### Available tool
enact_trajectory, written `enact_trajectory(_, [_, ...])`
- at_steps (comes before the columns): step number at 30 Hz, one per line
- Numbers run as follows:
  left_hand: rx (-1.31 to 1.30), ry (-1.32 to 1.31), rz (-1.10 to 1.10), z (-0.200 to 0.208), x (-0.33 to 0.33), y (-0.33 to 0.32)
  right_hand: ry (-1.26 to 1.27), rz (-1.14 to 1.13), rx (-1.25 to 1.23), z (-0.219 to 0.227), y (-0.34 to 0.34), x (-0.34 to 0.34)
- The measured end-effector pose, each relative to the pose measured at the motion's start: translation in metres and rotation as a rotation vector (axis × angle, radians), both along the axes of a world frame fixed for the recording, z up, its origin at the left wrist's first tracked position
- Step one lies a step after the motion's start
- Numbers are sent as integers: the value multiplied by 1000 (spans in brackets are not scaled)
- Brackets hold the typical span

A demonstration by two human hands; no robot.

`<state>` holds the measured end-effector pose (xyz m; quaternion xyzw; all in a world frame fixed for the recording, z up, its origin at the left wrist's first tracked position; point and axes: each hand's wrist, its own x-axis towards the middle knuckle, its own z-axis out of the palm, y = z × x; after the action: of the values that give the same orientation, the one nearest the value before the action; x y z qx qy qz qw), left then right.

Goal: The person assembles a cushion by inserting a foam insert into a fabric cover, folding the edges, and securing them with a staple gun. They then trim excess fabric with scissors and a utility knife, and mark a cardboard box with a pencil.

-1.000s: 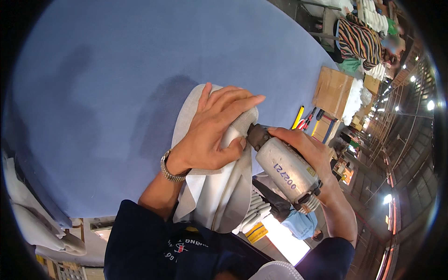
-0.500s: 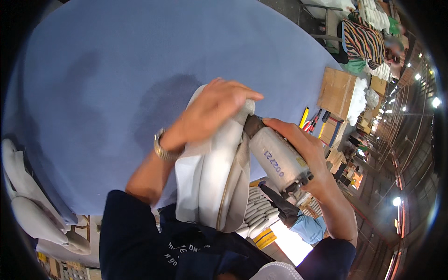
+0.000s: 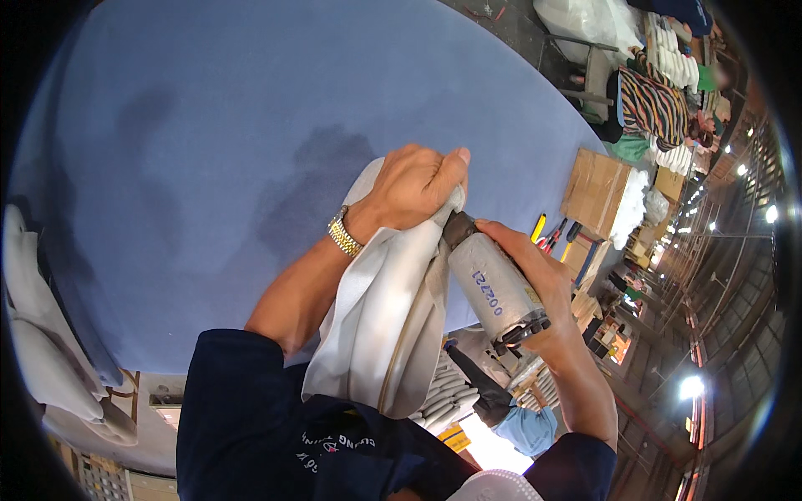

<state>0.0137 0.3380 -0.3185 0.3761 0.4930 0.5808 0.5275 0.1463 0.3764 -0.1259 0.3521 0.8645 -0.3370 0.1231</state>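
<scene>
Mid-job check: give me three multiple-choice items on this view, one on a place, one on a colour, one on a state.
1. Where is the grey cylindrical tool?
A. in the right hand
B. lying on the table
C. on the cardboard box

2. What colour is the table surface?
A. red
B. blue
C. green

3. What is the left hand doing?
A. hanging free
B. closed on the white fabric piece
C. resting flat on the box

Answers: 1 A, the right hand's fingers wrap the tool's body. 2 B, the cloth-covered top is blue. 3 B, its fingers bunch the fabric's upper edge.
</scene>
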Motion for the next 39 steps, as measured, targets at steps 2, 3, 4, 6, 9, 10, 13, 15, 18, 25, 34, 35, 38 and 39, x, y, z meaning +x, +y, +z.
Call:
enact_trajectory(2, [-7, -41, 2, 1, -3, -2, -24, -25, -20, 1, -1, -5])
enact_trajectory(3, [-14, -51, -2, 1, -4, -3, -30, -40, -31, 1, -2, -6])
enact_trajectory(4, [-21, -59, -6, 1, -6, -4, -36, -42, -53, 0, -2, -6])
enact_trajectory(6, [-16, -53, 8, 0, -8, -4, -38, -40, -93, -2, 3, -5])
enact_trajectory(9, [6, -35, 38, -2, -7, -4, 5, 0, -69, 0, 2, -9])
enact_trajectory(10, [4, -46, 32, -1, -8, -5, 4, -23, -64, 1, 0, -10])
enact_trajectory(13, [34, -47, 10, -4, -10, -4, 6, -63, -44, 2, -6, -14])
enact_trajectory(15, [22, -58, -19, -5, -14, -3, 11, -56, -29, -2, -7, -8])
enact_trajectory(18, [15, -100, -75, -2, -19, -2, 218, 44, 71, -16, -8, 9])
enact_trajectory(25, [-92, -193, -56, 16, -34, -12, 464, -392, 101, -63, -96, 56])
enact_trajectory(34, [-66, -230, 49, 46, -37, -18, 305, -548, 308, -152, -95, 204])
enact_trajectory(35, [-22, -236, 49, 62, -39, -23, 356, -689, 172, -154, -107, 217])
enact_trajectory(38, [263, -191, 43, 148, -40, -50, 508, -895, -187, -141, -136, 205])
enact_trajectory(39, [373, -159, 1, 186, -38, -59, 517, -867, -219, -138, -138, 200])
